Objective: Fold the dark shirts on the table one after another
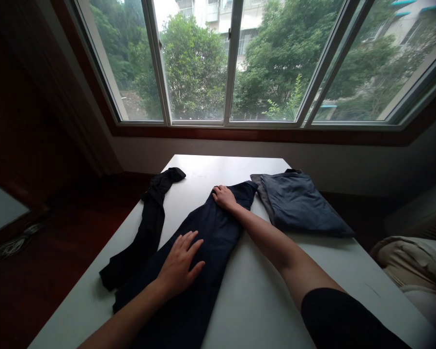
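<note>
A pair of dark navy trousers [218, 232] lies lengthwise over the table, its waist end toward the window and its lower part running down out of view. My left hand [179, 264] is spread over the middle of the trousers, palm down, thumb apart from the fingers. Whether its palm presses on the cloth I cannot tell. Farther up, my right hand [224, 196] rests on the left edge of the trousers near the waist, its fingers slightly bent over the cloth. A crumpled black garment [147, 225] lies along the table's left side, beside the trousers.
Folded blue-grey and grey clothes [301, 201] are stacked at the right of the white table [269, 295]. Beyond the table is a wide window [228, 123]. A bundle of cable [16, 242] lies on the floor at left; beige fabric [414, 261] is at right.
</note>
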Demonstrator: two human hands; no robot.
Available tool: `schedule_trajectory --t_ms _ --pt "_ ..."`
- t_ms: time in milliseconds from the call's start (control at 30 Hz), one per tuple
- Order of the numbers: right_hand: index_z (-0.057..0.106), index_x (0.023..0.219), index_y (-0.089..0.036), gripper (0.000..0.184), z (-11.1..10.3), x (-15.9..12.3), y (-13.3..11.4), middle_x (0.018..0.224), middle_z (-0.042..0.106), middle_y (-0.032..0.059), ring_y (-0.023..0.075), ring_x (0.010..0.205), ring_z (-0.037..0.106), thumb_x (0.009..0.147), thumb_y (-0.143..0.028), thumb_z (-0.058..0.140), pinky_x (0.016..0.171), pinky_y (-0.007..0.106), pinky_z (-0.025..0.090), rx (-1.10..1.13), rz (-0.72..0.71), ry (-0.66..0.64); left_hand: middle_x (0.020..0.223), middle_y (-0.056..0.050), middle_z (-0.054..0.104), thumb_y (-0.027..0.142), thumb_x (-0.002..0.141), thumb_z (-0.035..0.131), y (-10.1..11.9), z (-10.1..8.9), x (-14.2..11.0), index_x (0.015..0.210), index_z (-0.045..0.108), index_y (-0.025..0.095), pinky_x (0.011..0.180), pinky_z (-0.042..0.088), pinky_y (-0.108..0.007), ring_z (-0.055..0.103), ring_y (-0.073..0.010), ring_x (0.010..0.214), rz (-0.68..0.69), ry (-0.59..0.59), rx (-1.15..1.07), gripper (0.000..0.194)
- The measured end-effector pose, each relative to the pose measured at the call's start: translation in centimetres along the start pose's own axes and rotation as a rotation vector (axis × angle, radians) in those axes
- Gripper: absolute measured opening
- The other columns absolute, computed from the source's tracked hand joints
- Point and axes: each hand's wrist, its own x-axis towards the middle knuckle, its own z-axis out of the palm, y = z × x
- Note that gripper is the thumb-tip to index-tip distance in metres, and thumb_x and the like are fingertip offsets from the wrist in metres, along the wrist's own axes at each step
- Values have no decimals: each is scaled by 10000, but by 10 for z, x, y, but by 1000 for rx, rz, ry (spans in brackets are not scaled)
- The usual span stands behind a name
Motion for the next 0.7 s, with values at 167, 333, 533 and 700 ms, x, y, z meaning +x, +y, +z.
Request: schedule_trajectory --t_ms 167,333,533,700 --pt "594 1383 -253 422 -13 10 20 1414 589 71 222 1270 562 996 -422 570 1071 291 420 195 -76 -106 1726 -52 93 545 920 642 42 -2 -6 1623 263 337 1273 156 -601 156 -347 1573 316 -306 -99 825" --pt "678 1239 -205 341 -39 0 56 1317 630 125 276 1224 564 1008 -357 478 1103 378 375 93 116 201 1723 -64 40 566 954 583 47 2 -12 1655 111 325 1282 127 -584 105 -329 1583 267 -383 -105 879" --pt "592 1360 -176 466 -43 -14 123 1310 625 171 323 1216 557 961 -402 511 1050 430 416 80 397 256 1723 -49 29 640 972 501 44 3 -11 1656 -2 302 1291 102 -565 78 -311 1587 263 -378 -105 914" --pt "665 1246 -189 446 -35 -1 166 1176 690 115 249 1076 638 847 -388 667 924 320 489 281 425 99 1720 -46 9 673 976 457 43 5 -14 1653 -26 303 1290 89 -571 64 -312 1588 270 -392 -92 911"
